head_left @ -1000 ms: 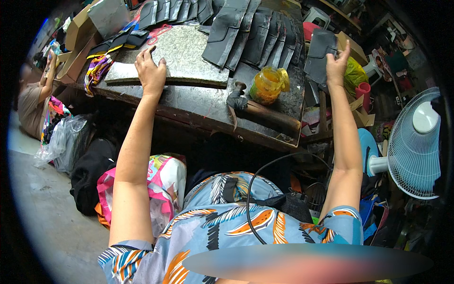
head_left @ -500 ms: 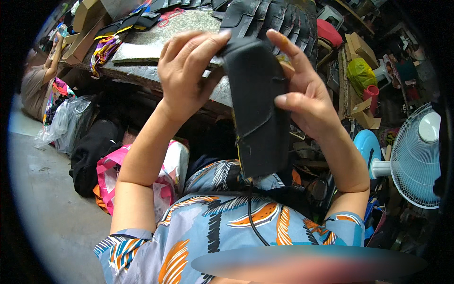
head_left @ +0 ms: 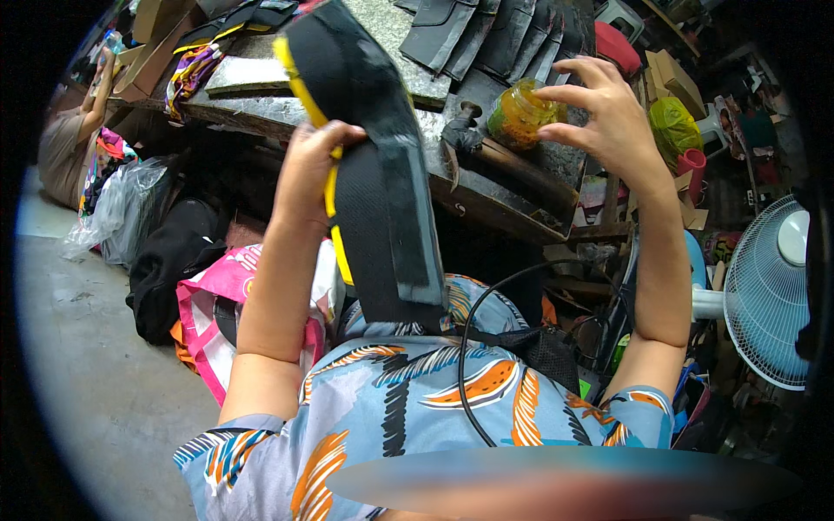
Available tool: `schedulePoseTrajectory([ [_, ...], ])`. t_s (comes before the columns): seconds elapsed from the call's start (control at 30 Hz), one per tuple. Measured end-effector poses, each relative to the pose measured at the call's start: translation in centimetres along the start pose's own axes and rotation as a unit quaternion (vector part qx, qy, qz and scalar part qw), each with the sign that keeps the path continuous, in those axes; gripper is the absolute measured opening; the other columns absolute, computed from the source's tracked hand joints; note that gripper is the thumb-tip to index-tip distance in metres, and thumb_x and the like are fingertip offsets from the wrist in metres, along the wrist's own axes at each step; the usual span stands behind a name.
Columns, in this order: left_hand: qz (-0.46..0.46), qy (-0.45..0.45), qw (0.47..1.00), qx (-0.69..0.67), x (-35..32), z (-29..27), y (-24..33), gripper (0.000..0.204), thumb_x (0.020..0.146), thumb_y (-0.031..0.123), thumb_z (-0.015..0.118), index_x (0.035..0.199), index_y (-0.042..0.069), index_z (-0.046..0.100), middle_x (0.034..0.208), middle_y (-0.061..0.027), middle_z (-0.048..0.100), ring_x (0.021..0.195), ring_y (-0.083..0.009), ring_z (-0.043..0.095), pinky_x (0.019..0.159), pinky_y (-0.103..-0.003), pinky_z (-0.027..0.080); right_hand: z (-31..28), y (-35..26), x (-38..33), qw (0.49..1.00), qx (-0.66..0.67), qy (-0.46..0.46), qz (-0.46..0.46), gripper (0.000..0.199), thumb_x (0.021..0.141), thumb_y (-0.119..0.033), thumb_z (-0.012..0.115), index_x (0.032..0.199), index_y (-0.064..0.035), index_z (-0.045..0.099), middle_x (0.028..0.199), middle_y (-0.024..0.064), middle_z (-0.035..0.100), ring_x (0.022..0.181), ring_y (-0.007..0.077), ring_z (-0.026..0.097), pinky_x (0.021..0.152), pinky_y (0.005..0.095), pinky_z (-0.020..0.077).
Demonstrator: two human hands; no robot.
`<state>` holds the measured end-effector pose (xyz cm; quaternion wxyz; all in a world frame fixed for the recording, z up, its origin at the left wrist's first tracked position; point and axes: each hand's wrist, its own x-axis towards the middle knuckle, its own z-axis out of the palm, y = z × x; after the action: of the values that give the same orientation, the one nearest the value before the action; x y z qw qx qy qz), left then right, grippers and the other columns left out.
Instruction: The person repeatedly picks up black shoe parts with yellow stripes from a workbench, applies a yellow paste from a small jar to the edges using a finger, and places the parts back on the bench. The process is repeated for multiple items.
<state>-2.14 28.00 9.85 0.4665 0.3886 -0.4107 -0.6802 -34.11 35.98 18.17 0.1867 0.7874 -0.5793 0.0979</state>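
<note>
My left hand (head_left: 308, 178) grips a long black panel (head_left: 378, 200) with a yellow edge, its thumb pressed on the face. The panel stands tilted above my lap; a smoother dark grey strip runs down part of it. My right hand (head_left: 608, 122) is open at the bench's right end, thumb and fingers apart beside a glass jar (head_left: 519, 117) of yellow-orange, sticky-looking stuff. Whether the fingertips touch the jar I cannot tell. Left of the jar lies a dark tool with a rounded head (head_left: 465, 126).
Several black flap-like pieces (head_left: 495, 35) overlap on the bench behind. A pale slab (head_left: 248, 87) lies at its left. To the right stands a fan (head_left: 764, 291). Bags (head_left: 213, 300) sit on the floor at left, and another person (head_left: 74, 148) is at far left.
My right hand has let go of the black panel and moved right to the jar. My left hand now holds the panel alone, shifted left and turned so its yellow edge shows.
</note>
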Motion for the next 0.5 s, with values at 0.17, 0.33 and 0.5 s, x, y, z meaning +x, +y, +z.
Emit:
schedulePoseTrajectory([
  [0.17, -0.173, -0.178, 0.937, -0.246, 0.0, 2.2, -3.1, 0.033, 0.094, 0.025, 0.062, 0.113, -0.002, 0.060, 0.098, -0.0168, 0.070, 0.080, -0.0258, 0.072, 0.070, -0.037, 0.063, 2.2, -1.2, 1.2, 0.994, -0.097, -0.033, 0.022, 0.048, 0.072, -0.058, 0.072, 0.104, -0.0221, 0.077, 0.131, 0.0069, 0.058, 0.128, 0.0267, 0.046, 0.107, 0.0485, 0.0331],
  [0.33, -0.172, -0.161, 0.963, -0.135, 0.3, 2.5, -3.7, 0.030, 0.091, 0.018, 0.068, 0.112, -0.003, 0.061, 0.095, -0.0131, 0.070, 0.076, -0.0197, 0.072, 0.067, -0.032, 0.062, 1.3, -1.1, 1.3, 0.998, -0.018, -0.040, 0.047, 0.047, 0.071, -0.055, 0.074, 0.096, -0.0146, 0.076, 0.128, 0.0072, 0.060, 0.125, 0.0292, 0.049, 0.107, 0.0470, 0.0340],
  [0.5, -0.154, -0.174, 0.970, -0.068, -0.1, 2.2, -3.9, 0.034, 0.089, 0.017, 0.070, 0.114, -0.004, 0.060, 0.097, -0.0122, 0.070, 0.081, -0.0181, 0.071, 0.073, -0.031, 0.060, -0.1, -0.7, 0.0, 0.998, -0.020, 0.036, 0.056, 0.049, 0.072, -0.055, 0.074, 0.098, -0.0141, 0.075, 0.124, 0.0077, 0.062, 0.121, 0.0301, 0.052, 0.105, 0.0465, 0.0354],
])
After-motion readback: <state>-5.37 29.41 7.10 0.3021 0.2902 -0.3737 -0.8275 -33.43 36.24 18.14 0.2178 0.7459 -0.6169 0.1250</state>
